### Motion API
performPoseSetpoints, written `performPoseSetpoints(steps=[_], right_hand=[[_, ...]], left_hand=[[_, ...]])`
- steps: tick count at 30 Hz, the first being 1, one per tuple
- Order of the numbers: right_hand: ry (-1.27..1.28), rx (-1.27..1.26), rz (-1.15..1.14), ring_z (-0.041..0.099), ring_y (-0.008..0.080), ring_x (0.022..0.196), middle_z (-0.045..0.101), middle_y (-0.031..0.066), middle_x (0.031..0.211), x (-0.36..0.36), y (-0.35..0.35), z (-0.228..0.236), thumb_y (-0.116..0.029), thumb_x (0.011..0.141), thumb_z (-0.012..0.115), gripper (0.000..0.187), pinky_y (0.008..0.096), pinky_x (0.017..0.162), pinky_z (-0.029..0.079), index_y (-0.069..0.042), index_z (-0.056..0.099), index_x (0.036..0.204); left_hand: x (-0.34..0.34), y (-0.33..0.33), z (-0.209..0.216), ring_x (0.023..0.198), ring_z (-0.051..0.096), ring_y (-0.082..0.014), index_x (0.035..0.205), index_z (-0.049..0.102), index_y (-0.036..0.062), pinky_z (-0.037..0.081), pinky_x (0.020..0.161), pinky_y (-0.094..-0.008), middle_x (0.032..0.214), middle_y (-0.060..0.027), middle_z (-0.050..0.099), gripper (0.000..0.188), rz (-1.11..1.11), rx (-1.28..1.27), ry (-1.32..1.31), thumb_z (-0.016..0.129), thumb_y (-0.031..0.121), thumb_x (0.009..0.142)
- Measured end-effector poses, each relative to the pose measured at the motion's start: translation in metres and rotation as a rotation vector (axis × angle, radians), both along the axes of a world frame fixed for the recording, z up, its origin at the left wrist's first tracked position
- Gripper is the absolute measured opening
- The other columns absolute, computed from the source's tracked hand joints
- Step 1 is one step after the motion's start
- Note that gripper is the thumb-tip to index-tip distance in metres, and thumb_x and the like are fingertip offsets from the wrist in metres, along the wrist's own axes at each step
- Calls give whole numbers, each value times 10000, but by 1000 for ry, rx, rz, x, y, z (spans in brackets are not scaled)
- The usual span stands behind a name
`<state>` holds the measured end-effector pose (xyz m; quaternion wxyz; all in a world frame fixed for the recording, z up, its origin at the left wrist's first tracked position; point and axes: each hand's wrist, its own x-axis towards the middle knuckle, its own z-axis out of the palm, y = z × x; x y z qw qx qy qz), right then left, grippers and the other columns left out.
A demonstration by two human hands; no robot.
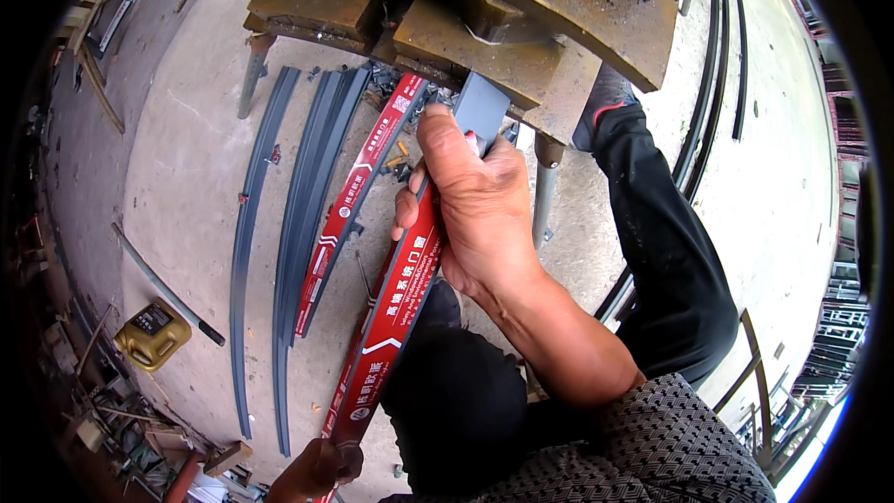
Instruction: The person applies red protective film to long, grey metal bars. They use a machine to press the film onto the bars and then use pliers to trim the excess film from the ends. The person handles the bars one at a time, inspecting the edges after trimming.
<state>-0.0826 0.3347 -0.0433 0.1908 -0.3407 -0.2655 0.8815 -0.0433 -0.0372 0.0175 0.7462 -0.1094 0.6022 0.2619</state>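
Observation:
My right hand [480,182] is wrapped round a long window-frame profile [396,307], thumb on top, near its far end. The profile is dark grey, with red printed film along its upper face. Its bare grey end meets the lower edge of a brown, worn metal machine [484,33]; the exact contact is hidden. Lower down, my left hand [315,470] closes round the profile's near end, partly cut off by the picture's edge. Beside it on the floor lies another red-filmed profile [358,191].
Several bare grey profiles [256,224] lie on the concrete to the left. Farther left are a yellow-brown jug [154,335] and a thin bar [168,284]. Dark shavings lie under the machine, by its legs [545,186]. Long black strips [712,65] run along the right.

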Motion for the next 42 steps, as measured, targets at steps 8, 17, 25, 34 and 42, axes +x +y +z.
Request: performPoseSetpoints(steps=[8, 17, 25, 34, 42], right_hand=[[-6, 22, 8, 628, 183, 471, 590, 53, 648, -2, 0, -3, -337, 1015, 733, 369, 355, 452, 571, -35, 569, 880], [4, 22, 1, 626, 194, 460, 587, 57, 620, 1, 0, 1, -348, 1028, 714, 388, 354, 444, 566, -54, 570, 821], [41, 59, 3, 647, 178, 494, 607, 60, 663, 1, 1, -7, -298, 1033, 706, 307, 346, 438, 580, -34, 577, 944], [-22, 52, 66, 689, 170, 593, 691, 80, 798, 6, 4, -7, -405, 1013, 723, 410, 334, 550, 624, -9, 616, 1029], [-203, 254, 172, 686, 162, 734, 677, 93, 902, 23, -7, -2, -289, 975, 790, 423, 358, 653, 595, 28, 551, 1119]], left_hand=[[5, 5, -13, 516, 383, -144, 742, 496, 76, 311, 527, -335, 590, -24, 442, 664, -5, -111, 53, 306, 585, 1124], [-2, -5, 2, 518, 376, -141, 705, 461, 98, 322, 539, -344, 587, -16, 432, 808, -161, 15, 124, 222, 804, 1017], [7, -12, -20, 594, 405, -148, 882, 511, 95, 386, 621, -326, 646, -18, 461, 848, 69, 193, -31, 365, 930, 900], [5, -1, -19, 547, 425, -149, 668, 448, 106, 344, 542, -321, 564, -12, 422, 935, -7, 280, 177, 180, 978, 876], [16, 2, -32, 525, 457, -158, 739, 499, 89, 396, 532, -324, 569, -29, 463, 910, -6, 271, 320, 170, 913, 939]])
